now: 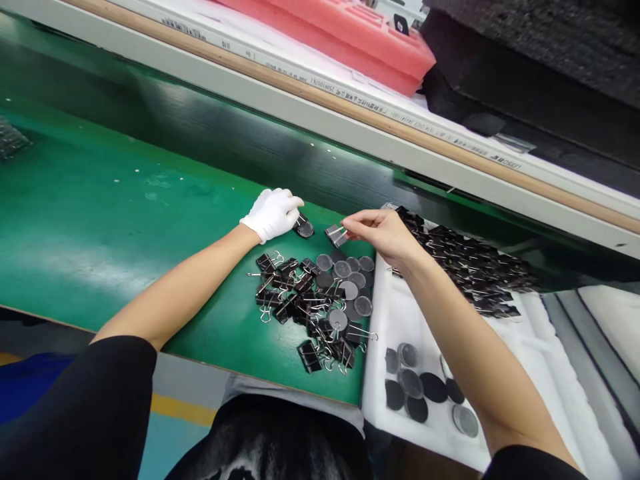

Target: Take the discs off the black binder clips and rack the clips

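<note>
My left hand [274, 213], in a white glove, is closed at the back of the green table, its fingertips on a black clip with a round disc [304, 227]. Bare and to the right of it, my right hand [377, 230] pinches a black binder clip [336, 235] by its wire handle. Below both hands lies a loose pile of black binder clips [303, 300]. Round dark discs [343, 269] are spread along the right side of that pile, some of them under clips.
A white foam tray [375, 373] at the right holds rows of black clips [470, 267] and several round discs [411, 384]. Behind the green table [100, 220] runs a raised ledge [300, 87] bearing pink foam [350, 40] and black foam [530, 87].
</note>
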Motion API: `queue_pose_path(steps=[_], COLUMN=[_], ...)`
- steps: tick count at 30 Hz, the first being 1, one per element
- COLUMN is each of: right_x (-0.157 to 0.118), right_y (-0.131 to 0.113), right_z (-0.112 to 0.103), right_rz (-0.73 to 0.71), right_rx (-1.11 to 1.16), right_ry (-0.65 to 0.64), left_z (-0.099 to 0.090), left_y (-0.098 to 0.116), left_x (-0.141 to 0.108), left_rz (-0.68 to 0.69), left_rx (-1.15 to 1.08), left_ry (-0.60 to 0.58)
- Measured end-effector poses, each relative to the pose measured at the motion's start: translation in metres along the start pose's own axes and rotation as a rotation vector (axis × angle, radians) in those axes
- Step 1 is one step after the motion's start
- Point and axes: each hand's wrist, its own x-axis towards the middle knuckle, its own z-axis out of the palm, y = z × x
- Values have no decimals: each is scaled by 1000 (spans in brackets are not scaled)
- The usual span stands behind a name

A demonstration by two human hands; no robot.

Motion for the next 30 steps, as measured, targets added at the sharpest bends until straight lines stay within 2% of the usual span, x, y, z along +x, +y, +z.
queue_pose_path(steps=[2,4,6,8,11,15,17,19,22,25,30], right_x=[13,23,30,32,34,41,49,59,76,90,96], right_y=[8,17,26,32,36,27,19,13,12,18,34], right_z=[6,15,22,26,24,13,11,17,35,53,60], right_rz=[157,268,299,268,217,179,103,34,27,92,160], right_rx=[23,-9,-36,-62,-147,-441,-595,-684,-740,-699,-654], right_ry=[170,245,266,275,265,135,160,248,327,312,284], left_z=[-5,-10,-12,-11,-8,-4,-3,-2,-1,0,0], left_y=[-2,-4,-6,-6,-4,1,4,5,7,8,12], left_x=[-1,-2,-2,-1,2,3,2,1,0,-1,-1], left_rz=[24,121,210,250,250,222,221,235,253,246,229], left_rx=[-40,-95,-101,-64,-17,24,33,36,53,72,66], left_ry=[-2,-99,-228,-284,-269,-227,-196,-179,-171,-171,-175])
